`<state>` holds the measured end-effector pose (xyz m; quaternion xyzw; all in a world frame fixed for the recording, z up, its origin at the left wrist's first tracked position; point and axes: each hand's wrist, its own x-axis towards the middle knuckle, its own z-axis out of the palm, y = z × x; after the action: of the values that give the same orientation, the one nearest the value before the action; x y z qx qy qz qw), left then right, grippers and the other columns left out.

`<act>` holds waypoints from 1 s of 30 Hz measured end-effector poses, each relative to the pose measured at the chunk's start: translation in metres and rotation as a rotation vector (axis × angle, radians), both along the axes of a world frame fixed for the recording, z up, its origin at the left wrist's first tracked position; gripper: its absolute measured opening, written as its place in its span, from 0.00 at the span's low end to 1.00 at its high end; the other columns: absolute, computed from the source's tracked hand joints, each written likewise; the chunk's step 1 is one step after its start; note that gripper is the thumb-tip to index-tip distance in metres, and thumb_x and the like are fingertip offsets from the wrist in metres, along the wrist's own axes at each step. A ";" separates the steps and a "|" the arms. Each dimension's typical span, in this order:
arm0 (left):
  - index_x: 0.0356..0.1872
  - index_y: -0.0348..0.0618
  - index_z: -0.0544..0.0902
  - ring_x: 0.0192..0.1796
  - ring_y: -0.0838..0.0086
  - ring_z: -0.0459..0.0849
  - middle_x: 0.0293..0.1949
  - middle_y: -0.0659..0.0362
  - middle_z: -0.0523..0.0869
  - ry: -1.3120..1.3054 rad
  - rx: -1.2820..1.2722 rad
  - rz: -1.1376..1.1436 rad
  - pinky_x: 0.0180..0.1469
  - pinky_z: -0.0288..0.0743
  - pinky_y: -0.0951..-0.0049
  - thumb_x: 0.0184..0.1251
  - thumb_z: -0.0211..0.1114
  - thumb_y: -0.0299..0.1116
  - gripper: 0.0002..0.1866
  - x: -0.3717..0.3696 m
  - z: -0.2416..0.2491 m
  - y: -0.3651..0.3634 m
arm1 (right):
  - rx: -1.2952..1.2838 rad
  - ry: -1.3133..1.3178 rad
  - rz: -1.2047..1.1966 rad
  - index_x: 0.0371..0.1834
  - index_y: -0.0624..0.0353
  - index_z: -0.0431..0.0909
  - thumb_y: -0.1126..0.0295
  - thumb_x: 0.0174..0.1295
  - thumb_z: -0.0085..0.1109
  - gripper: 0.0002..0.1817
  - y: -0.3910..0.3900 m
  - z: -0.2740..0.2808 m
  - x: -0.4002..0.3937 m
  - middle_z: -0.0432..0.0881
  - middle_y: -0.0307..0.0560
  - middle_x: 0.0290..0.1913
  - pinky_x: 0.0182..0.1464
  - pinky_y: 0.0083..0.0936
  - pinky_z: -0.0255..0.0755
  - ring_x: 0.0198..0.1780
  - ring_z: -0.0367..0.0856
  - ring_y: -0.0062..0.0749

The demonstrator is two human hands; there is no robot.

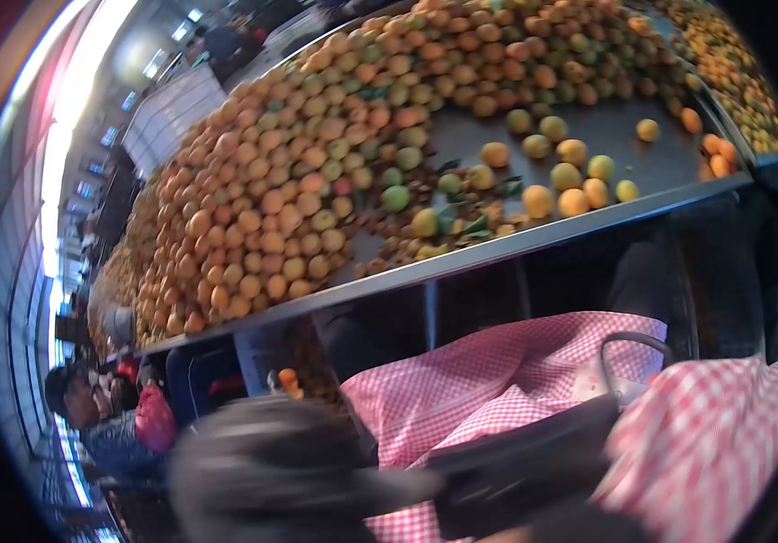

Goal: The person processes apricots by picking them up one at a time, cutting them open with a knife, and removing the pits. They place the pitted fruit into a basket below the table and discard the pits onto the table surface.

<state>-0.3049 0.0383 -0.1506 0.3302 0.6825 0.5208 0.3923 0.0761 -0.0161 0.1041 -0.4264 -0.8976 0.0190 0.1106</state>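
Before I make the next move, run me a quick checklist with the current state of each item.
1. Fruit supply: ok. A heap of fruit covers much of the metal table.
2. Loose fruit on the near side: ok. Several pieces lie scattered on bare metal.
3. Surface free of debris: not ok. Leaves lie among the fruit near the front rim.
4. Pink checked cloth clear of the rim: ok. A gap shows between them.
5. Hands identifiable: cannot tell. A dark shape in the foreground is too blurred.
6. Fruit sound: cannot tell at this detail.
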 end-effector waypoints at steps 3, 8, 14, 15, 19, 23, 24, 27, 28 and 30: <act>0.43 0.38 0.80 0.42 0.70 0.82 0.42 0.57 0.83 0.551 -0.001 -0.252 0.46 0.76 0.67 0.69 0.55 0.44 0.18 -0.017 -0.023 -0.011 | -0.050 -0.043 -0.133 0.46 0.59 0.76 0.62 0.58 0.53 0.16 0.001 0.008 0.026 0.81 0.46 0.30 0.25 0.38 0.71 0.25 0.79 0.36; 0.35 0.37 0.85 0.28 0.74 0.81 0.29 0.60 0.84 -0.034 -0.056 0.242 0.29 0.75 0.73 0.64 0.63 0.43 0.16 0.024 -0.012 0.009 | -0.071 0.367 -0.410 0.39 0.62 0.75 0.59 0.63 0.53 0.15 0.021 -0.030 0.133 0.80 0.40 0.26 0.21 0.28 0.70 0.20 0.77 0.29; 0.57 0.35 0.73 0.54 0.60 0.77 0.57 0.47 0.75 1.220 -0.061 0.009 0.55 0.72 0.58 0.53 0.71 0.47 0.34 0.003 -0.016 0.038 | -0.237 2.059 -0.854 0.36 0.59 0.74 0.57 0.64 0.54 0.14 0.046 -0.073 0.250 0.75 0.40 0.23 0.18 0.16 0.62 0.16 0.68 0.18; 0.57 0.35 0.73 0.56 0.59 0.76 0.59 0.46 0.73 0.938 0.149 -0.082 0.57 0.71 0.58 0.55 0.70 0.43 0.32 0.028 0.021 0.056 | -0.140 2.121 -0.808 0.35 0.58 0.73 0.57 0.64 0.54 0.14 0.055 -0.073 0.265 0.74 0.39 0.23 0.18 0.16 0.61 0.15 0.67 0.18; 0.57 0.37 0.73 0.59 0.62 0.74 0.60 0.45 0.71 1.281 0.668 -0.555 0.61 0.68 0.64 0.61 0.61 0.26 0.21 0.231 0.185 0.077 | 0.026 2.325 -0.697 0.34 0.57 0.73 0.58 0.64 0.56 0.13 0.081 -0.083 0.309 0.75 0.39 0.24 0.18 0.16 0.59 0.15 0.65 0.18; 0.60 0.36 0.71 0.57 0.70 0.75 0.59 0.50 0.73 0.289 0.348 -0.684 0.60 0.70 0.70 0.65 0.58 0.25 0.21 0.362 0.185 0.126 | -0.029 2.488 -0.872 0.33 0.56 0.71 0.59 0.62 0.59 0.12 0.087 -0.119 0.328 0.76 0.44 0.24 0.15 0.19 0.61 0.13 0.66 0.22; 0.62 0.36 0.70 0.57 0.71 0.75 0.58 0.53 0.75 0.276 0.339 -0.765 0.60 0.69 0.72 0.68 0.56 0.27 0.22 0.392 0.172 0.134 | -0.042 2.507 -0.907 0.34 0.57 0.72 0.61 0.62 0.59 0.11 0.085 -0.117 0.330 0.76 0.44 0.24 0.15 0.20 0.62 0.13 0.67 0.22; 0.61 0.36 0.70 0.57 0.72 0.75 0.57 0.54 0.76 0.193 0.407 -0.899 0.61 0.68 0.71 0.64 0.61 0.24 0.23 0.483 0.149 0.153 | -0.043 2.352 -1.030 0.35 0.58 0.74 0.58 0.62 0.58 0.13 0.082 -0.108 0.340 0.76 0.41 0.25 0.16 0.18 0.62 0.14 0.67 0.19; 0.61 0.36 0.71 0.58 0.72 0.75 0.56 0.54 0.77 0.263 0.427 -0.975 0.60 0.68 0.71 0.63 0.62 0.24 0.24 0.512 0.145 0.160 | -0.044 2.363 -1.047 0.35 0.58 0.74 0.58 0.62 0.58 0.13 0.080 -0.108 0.346 0.76 0.41 0.25 0.16 0.18 0.62 0.14 0.67 0.19; 0.61 0.37 0.71 0.57 0.70 0.76 0.54 0.53 0.78 0.665 0.521 -1.123 0.60 0.69 0.71 0.65 0.61 0.27 0.22 0.569 0.134 0.178 | -0.023 2.275 -1.107 0.34 0.58 0.74 0.58 0.62 0.57 0.14 0.079 -0.108 0.357 0.75 0.41 0.24 0.16 0.18 0.62 0.13 0.67 0.19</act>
<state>0.2645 0.2161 -0.0163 0.8576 0.3456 0.2576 0.2806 0.4329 0.0627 -0.0037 -0.4875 0.0026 0.3331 0.8071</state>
